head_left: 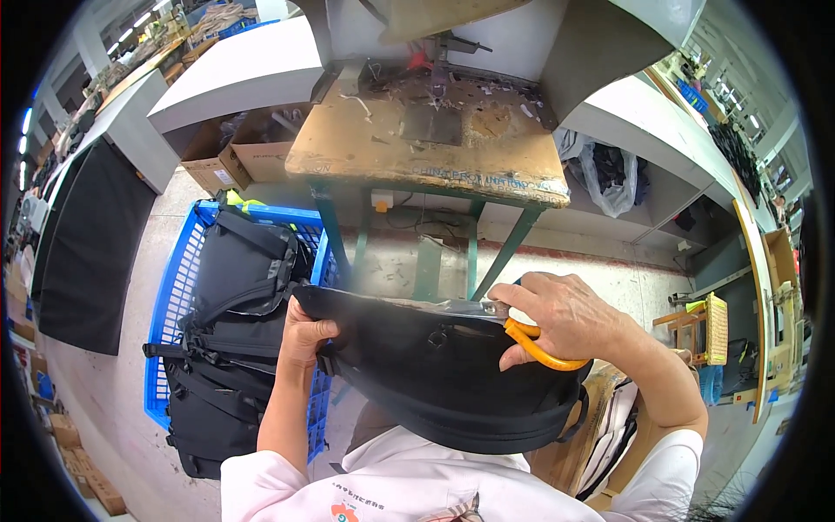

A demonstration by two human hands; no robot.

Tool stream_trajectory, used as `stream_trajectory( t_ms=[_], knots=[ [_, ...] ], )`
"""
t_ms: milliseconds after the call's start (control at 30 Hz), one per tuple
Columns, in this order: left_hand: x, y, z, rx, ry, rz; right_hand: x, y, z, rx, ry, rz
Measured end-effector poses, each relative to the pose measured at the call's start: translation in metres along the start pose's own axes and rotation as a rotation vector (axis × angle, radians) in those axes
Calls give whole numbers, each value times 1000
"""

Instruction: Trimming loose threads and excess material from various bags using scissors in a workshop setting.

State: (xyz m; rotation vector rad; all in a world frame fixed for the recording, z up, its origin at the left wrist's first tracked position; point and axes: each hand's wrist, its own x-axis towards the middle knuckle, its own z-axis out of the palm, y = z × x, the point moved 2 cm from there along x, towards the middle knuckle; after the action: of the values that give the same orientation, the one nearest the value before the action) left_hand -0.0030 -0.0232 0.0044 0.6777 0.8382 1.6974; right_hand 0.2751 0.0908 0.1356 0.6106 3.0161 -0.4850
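Observation:
A black bag (444, 374) lies flat across my lap, its top edge facing away from me. My left hand (304, 335) grips the bag's left edge, fingers curled around it. My right hand (561, 317) holds a small orange-handled cutter (531, 344) with its metal tip (494, 308) at the bag's upper right edge. Both forearms come up from the lower edge, in white sleeves.
A blue plastic crate (178, 296) at my left holds several black bags (239, 296). Ahead stands a worn wooden worktable (417, 152) on green legs. Cardboard boxes (252, 157) sit behind the crate. A small woven stool (704, 326) stands at the right.

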Motion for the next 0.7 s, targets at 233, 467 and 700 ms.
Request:
stream_trajectory(
  t_ms=[233,467,700],
  knots=[
    [-4,1,2,-14,45,49,7,-4,-3,2,-94,12],
    [-7,-1,-2,0,44,35,9,-14,-23,-64,-83,-19],
    [-8,-6,-5,3,51,46,20,-14,-5,46,-111,-80]
  ],
)
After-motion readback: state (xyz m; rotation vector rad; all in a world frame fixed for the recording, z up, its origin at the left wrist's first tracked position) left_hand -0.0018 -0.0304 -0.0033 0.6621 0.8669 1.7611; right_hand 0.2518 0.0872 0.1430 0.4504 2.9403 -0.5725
